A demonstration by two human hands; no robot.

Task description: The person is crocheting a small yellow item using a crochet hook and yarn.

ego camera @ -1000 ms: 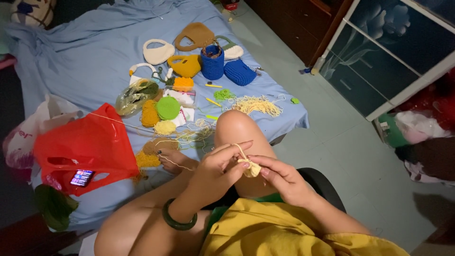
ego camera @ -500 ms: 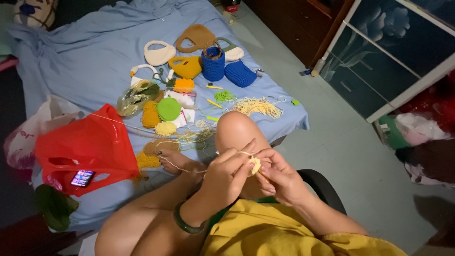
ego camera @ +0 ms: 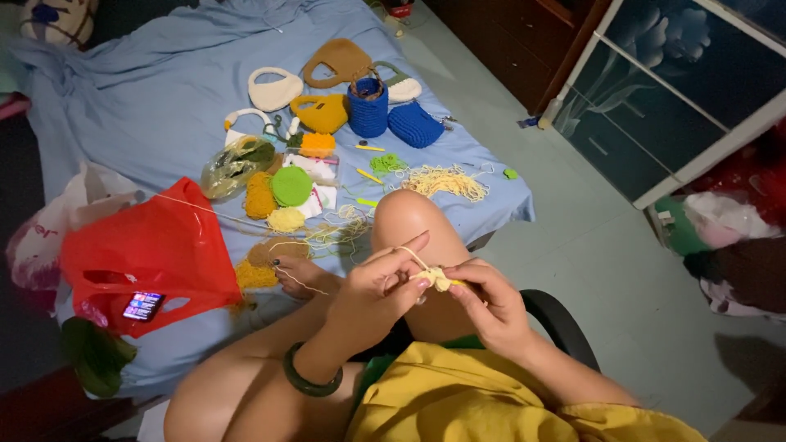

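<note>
- Left hand (ego camera: 372, 288): raised above the lap, dark green bangle (ego camera: 311, 378) on the wrist; thumb and fingers pinched on a thin pale yellow yarn strand (ego camera: 409, 255), index finger extended toward 1 o'clock.
- Right hand (ego camera: 485, 299): fingers curled, pinching a small pale yellow crocheted piece (ego camera: 438, 279) that lies between the two hands, touching both, just below the raised knee.
- Yellow crochet hook (ego camera: 458, 283): only its tip shows, at 3 o'clock of the piece, in the right hand's grip.
- Light blue bedsheet (ego camera: 155, 98): spread at 12 o'clock of the hands, bearing the items below.
- Loose tangle of pale yellow yarn (ego camera: 446, 180): at 12 o'clock of the knee.
- Round green crocheted disc (ego camera: 291, 186): at 10 o'clock of the hands, beside a mustard yarn ball (ego camera: 260, 195).
- Blue crocheted cylindrical pouch (ego camera: 368, 106): upright, at the far edge of the group.
- Red plastic bag (ego camera: 151, 250): at 9 o'clock, well apart from the hands.
</note>
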